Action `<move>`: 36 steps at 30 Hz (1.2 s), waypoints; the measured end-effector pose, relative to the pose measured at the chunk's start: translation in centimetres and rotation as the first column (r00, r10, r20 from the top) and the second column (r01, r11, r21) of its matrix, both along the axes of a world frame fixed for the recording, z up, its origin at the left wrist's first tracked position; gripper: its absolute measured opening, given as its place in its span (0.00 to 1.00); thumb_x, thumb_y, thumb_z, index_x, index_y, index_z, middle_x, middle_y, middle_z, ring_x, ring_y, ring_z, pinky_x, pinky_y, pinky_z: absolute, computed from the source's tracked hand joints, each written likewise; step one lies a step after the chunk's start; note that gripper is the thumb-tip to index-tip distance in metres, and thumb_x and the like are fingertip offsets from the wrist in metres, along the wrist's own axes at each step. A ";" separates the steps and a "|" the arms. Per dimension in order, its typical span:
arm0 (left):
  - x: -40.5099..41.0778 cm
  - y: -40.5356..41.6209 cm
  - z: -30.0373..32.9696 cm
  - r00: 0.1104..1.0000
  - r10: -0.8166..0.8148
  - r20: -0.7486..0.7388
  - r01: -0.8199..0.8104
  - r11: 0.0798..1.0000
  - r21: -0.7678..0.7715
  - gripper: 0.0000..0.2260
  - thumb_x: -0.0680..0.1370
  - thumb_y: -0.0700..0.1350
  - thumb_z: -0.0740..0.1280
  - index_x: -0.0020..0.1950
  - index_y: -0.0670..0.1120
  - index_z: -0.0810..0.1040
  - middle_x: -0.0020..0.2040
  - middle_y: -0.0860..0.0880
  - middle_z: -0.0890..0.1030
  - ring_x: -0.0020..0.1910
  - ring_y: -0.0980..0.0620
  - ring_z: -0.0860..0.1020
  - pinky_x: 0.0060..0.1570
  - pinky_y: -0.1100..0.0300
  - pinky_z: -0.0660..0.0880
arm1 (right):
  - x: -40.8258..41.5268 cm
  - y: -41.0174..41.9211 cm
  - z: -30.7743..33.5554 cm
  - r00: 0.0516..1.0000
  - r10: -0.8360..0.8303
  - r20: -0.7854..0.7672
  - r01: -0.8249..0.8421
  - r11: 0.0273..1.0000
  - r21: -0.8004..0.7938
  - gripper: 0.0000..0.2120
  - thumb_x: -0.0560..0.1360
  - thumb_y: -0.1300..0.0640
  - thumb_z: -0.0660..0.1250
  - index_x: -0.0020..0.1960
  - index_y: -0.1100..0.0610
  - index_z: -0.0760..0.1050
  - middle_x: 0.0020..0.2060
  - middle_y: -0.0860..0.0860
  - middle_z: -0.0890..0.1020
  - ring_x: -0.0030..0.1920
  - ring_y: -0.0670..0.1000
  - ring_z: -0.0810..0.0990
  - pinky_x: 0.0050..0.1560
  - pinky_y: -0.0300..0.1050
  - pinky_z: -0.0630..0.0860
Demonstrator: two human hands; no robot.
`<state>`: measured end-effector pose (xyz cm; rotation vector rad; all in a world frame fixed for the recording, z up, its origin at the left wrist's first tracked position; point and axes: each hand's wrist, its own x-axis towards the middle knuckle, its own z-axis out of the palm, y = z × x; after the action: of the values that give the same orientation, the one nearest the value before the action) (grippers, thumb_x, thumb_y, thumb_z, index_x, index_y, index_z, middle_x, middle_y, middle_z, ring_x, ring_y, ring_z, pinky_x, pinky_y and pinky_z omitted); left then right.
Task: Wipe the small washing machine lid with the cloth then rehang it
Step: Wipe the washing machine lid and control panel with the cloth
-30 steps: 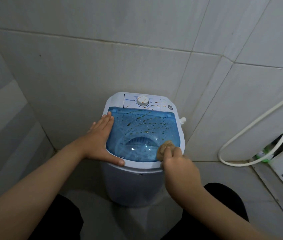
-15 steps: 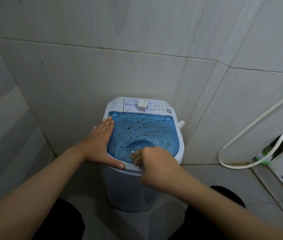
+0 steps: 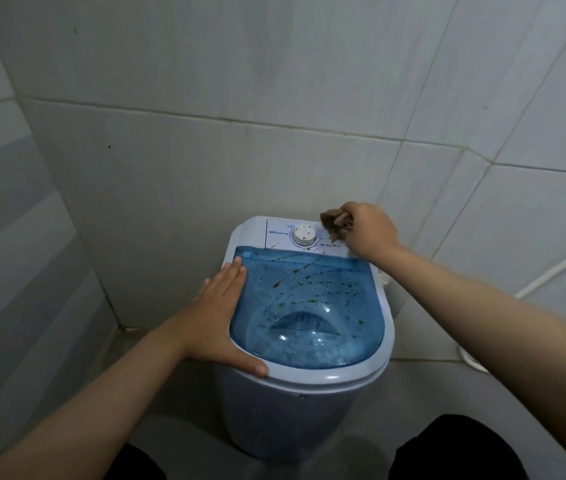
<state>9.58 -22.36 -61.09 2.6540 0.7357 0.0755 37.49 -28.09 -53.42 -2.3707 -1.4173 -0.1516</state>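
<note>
Grey wall tiles [image 3: 205, 150] close in a corner around the small washing machine [image 3: 292, 410]. Its blue see-through lid [image 3: 309, 306] is shut and speckled with droplets and dark flecks. Left hand [image 3: 217, 327] lies flat on the lid's left edge, fingers spread. Right hand [image 3: 369, 230] pinches the bunched brown cloth [image 3: 335, 223] over the control panel beside the dial [image 3: 304, 234], perhaps touching it
</note>
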 end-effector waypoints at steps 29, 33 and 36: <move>0.0 -0.3 0.7 1.000 0.015 -0.009 -0.015 1.000 -0.016 0.67 0.53 0.76 0.68 0.74 0.49 0.30 0.74 0.53 0.27 0.73 0.55 0.30 0.73 0.50 0.35 | 0.7 -1.1 3.6 0.974 0.225 -0.035 -0.224 0.916 -0.334 0.17 0.70 0.65 0.63 0.56 0.53 0.78 0.49 0.54 0.82 0.49 0.57 0.78 0.44 0.46 0.74; 0.0 -0.1 0.4 1.000 0.009 -0.006 -0.009 1.000 -0.022 0.67 0.53 0.76 0.68 0.74 0.49 0.29 0.73 0.54 0.26 0.73 0.56 0.29 0.74 0.50 0.35 | 0.0 2.1 2.1 0.979 0.137 0.153 -0.114 0.982 -0.152 0.19 0.69 0.66 0.64 0.58 0.55 0.76 0.51 0.55 0.82 0.50 0.59 0.79 0.40 0.46 0.73; 0.0 -0.2 0.4 1.000 0.007 0.002 -0.007 1.000 -0.025 0.67 0.54 0.75 0.68 0.74 0.49 0.29 0.73 0.55 0.25 0.72 0.57 0.28 0.73 0.51 0.35 | -0.7 3.3 0.0 0.955 0.130 0.265 -0.063 0.967 -0.248 0.16 0.71 0.66 0.63 0.57 0.56 0.75 0.53 0.55 0.80 0.50 0.59 0.80 0.42 0.49 0.76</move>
<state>9.55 -22.54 -60.74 2.6271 0.7405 0.0703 36.83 -24.82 -53.45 -2.5410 -1.7690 -0.3183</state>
